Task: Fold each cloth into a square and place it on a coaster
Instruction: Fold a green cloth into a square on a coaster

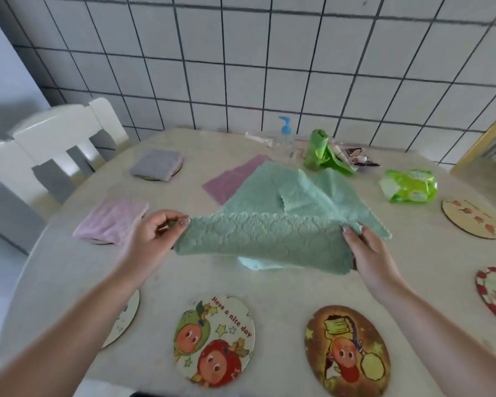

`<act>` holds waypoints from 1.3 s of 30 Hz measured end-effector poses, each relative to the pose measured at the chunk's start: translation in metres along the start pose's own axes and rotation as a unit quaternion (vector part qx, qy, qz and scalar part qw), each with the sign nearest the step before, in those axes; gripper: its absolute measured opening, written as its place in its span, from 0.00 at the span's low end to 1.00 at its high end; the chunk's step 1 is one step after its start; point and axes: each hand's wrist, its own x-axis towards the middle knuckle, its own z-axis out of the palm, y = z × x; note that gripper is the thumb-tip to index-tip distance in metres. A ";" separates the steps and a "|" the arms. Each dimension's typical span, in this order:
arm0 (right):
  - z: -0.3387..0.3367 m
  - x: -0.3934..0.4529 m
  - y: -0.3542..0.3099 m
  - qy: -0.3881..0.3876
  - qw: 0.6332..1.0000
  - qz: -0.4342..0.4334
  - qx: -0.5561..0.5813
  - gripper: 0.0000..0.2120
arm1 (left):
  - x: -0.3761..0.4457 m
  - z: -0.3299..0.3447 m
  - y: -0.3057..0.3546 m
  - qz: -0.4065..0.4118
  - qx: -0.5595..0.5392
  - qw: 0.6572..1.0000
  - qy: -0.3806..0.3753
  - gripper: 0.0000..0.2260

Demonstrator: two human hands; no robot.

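1. Left hand (pixel 155 233) pinches one corner of a fluffy green cloth (pixel 272 224).
2. The cloth hangs half-folded above the pale table (pixel 269 285), behind round cartoon-printed coasters (pixel 214 340).
3. Right hand (pixel 368 253) grips the opposite corner.

Both bare forearms reach forward from the lower corners. The left hand (pixel 155 230) is raised with its palm turned inward, thumb and fingers pinched together. The right hand (pixel 367 247) is at the same height, fingers curled in a grip.
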 end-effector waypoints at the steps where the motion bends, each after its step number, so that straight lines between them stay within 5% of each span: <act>1: 0.005 -0.009 0.013 -0.011 1.000 0.022 -0.012 0.14 | -0.011 0.000 -0.012 -0.017 0.007 1.000 -0.009 0.13; 6: 0.021 -0.061 0.070 -0.049 0.990 0.115 -0.071 0.29 | -0.070 0.007 -0.067 -0.148 0.006 0.987 -0.061 0.05; 9: 0.024 -0.076 0.092 -0.053 0.975 0.174 -0.129 0.15 | -0.094 0.011 -0.091 -0.209 0.012 0.973 -0.098 0.05; 12: 0.028 -0.076 0.101 -0.066 0.964 0.192 -0.171 0.15 | -0.100 0.016 -0.105 -0.245 0.009 0.963 -0.115 0.04; 23: 0.037 -0.038 0.107 -0.033 0.936 0.200 -0.289 0.13 | -0.039 0.041 -0.121 -0.244 0.055 0.959 -0.131 0.05; 39: 0.034 -0.016 0.121 -0.047 0.933 0.224 -0.278 0.15 | -0.008 0.057 -0.142 -0.234 0.163 0.946 -0.151 0.05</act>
